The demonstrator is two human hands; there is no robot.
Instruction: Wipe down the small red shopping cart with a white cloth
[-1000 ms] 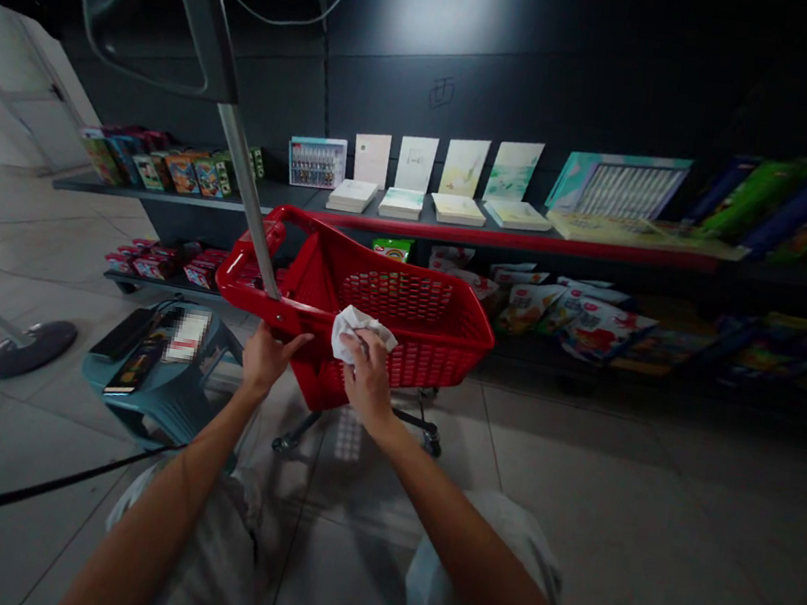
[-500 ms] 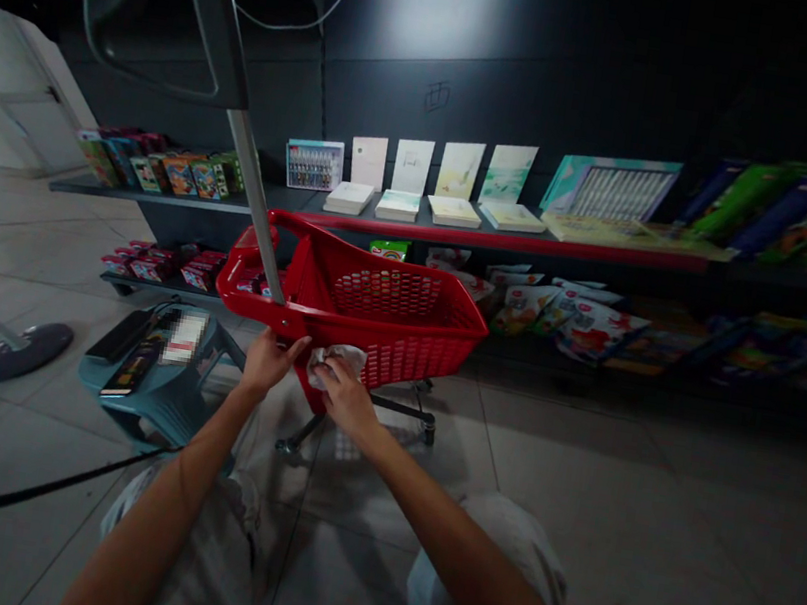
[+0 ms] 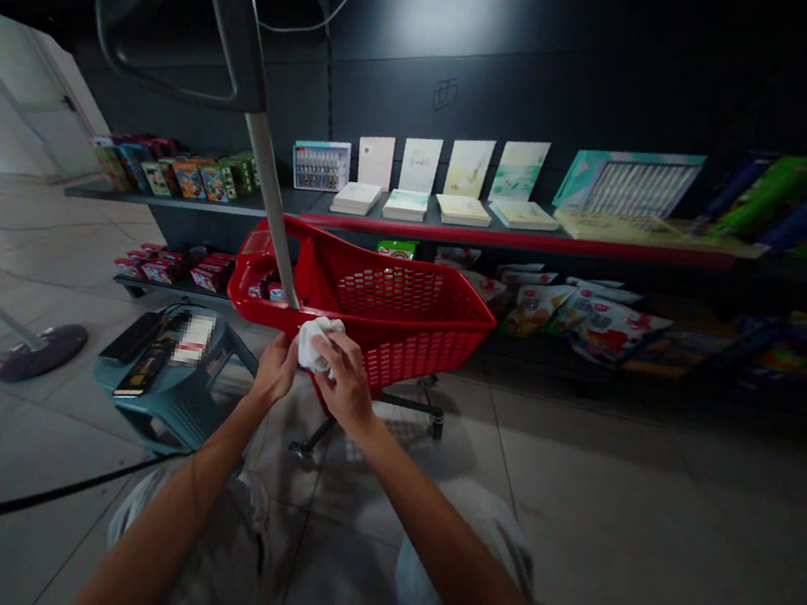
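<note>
left hand: gripping near rim of red plastic shopping cart, stiff, light, best held by rim | right hand: closed on soft, light white cloth

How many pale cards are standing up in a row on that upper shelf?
4. All stand on the upper shelf, left to right: first card, second card, third card, fourth card. None seems hidden.
</note>
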